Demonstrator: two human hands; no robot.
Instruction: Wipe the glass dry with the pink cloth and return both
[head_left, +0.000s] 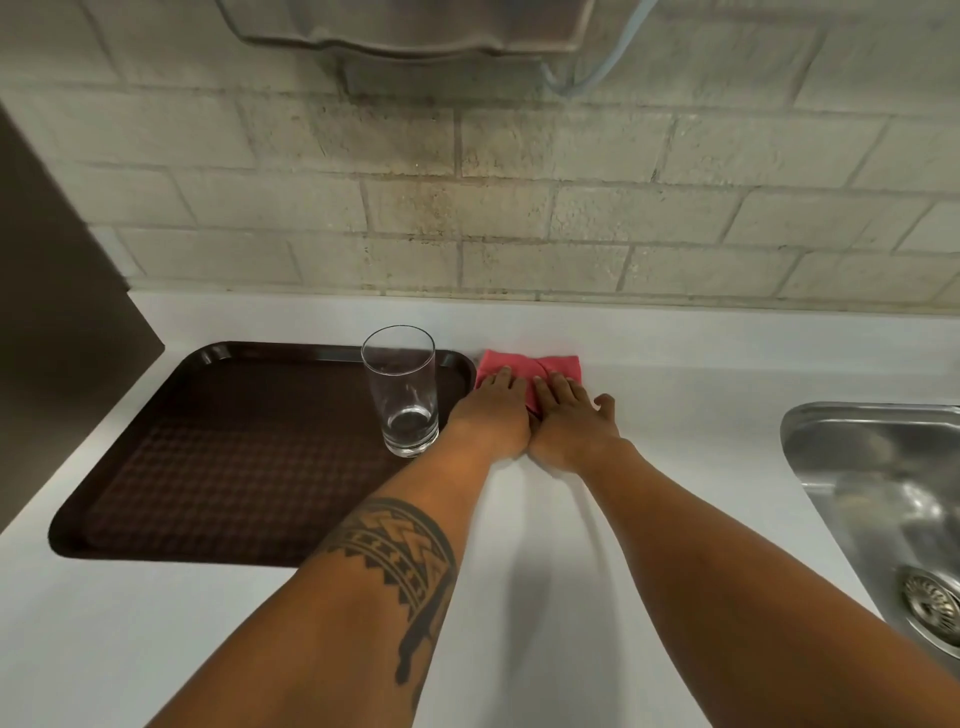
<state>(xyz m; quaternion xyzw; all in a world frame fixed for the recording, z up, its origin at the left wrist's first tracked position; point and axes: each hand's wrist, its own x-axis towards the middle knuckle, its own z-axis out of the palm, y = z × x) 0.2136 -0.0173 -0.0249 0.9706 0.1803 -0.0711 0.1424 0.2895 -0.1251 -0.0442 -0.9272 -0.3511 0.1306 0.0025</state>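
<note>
A clear, empty glass (401, 391) stands upright on the right side of the dark brown tray (208, 467). The pink cloth (530, 366) lies folded on the white counter just right of the tray, near the wall. Both my hands rest flat on the cloth's near half, side by side: my left hand (493, 413) on its left part, my right hand (569, 423) on its right part, thumb spread outward. Fingers are extended, pressing down and not gripping. The near edge of the cloth is hidden under my hands.
The white counter (701, 374) runs along a pale brick wall (519, 218). A steel sink (893, 499) with a drain strainer sits at the right. A dark panel (57, 312) stands at the left. A metal hood hangs overhead.
</note>
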